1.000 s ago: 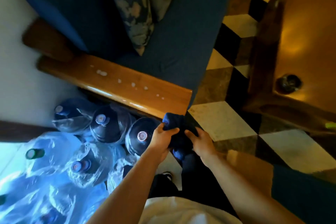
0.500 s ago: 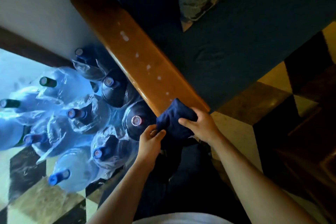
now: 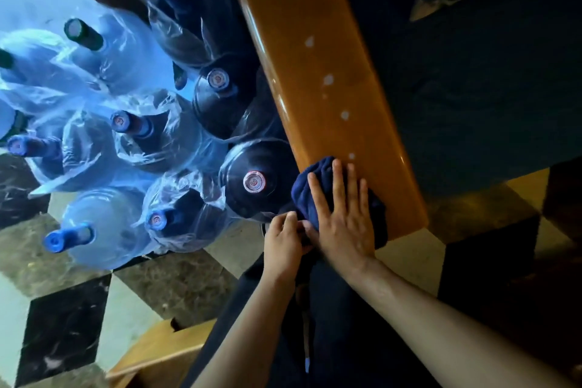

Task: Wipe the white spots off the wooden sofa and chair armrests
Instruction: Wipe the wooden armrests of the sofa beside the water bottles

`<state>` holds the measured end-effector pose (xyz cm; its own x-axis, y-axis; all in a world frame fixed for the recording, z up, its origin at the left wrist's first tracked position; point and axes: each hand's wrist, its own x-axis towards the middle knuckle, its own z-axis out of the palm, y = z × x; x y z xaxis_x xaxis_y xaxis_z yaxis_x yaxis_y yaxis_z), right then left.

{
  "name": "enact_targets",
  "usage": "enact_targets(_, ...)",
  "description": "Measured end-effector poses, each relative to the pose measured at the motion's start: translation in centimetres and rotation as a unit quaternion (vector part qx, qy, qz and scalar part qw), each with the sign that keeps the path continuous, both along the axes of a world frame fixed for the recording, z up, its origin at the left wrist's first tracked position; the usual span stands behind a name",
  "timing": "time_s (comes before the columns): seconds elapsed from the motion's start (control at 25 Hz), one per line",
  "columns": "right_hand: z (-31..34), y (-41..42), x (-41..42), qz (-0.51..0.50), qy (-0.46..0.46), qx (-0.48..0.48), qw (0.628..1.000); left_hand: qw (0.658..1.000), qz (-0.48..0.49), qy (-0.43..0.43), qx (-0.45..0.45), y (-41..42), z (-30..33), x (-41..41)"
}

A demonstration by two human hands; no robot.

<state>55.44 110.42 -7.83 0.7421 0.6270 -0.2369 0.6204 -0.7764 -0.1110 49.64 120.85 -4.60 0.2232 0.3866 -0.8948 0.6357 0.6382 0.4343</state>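
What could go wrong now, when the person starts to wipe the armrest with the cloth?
The cloth overhangs the armrest end, held flat by the right hand; it could slip off toward the water bottles. The left hand pinches its corner, which may drag. The bunched cloth might smear the white spots.

Cloth [image 3: 307,195] on armrest [image 3: 333,88] near end, under right hand [image 3: 343,220]; bottles [image 3: 252,181] left.

Only 1 view, from the head: it looks steeply down, close above the armrest [image 3: 330,79] and floor [image 3: 63,309].
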Motion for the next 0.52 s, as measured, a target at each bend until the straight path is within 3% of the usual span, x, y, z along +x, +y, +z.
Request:
enact_targets(0.16,-0.3,8.0,6.0,0.052,-0.030,-0.014,0.998,0.997,0.056,-0.015,-0.053,2.8,-0.3,2.7)
enact_targets(0.36,-0.6,19.4,18.0,0.036,-0.070,-0.024,0.997,0.992,0.081,-0.054,-0.082,7.9,0.2,9.3)
enact_targets(0.52,0.0,19.9,19.4,0.045,-0.083,-0.003,0.996,0.992,0.065,-0.097,-0.043,11.7,0.2,13.3)
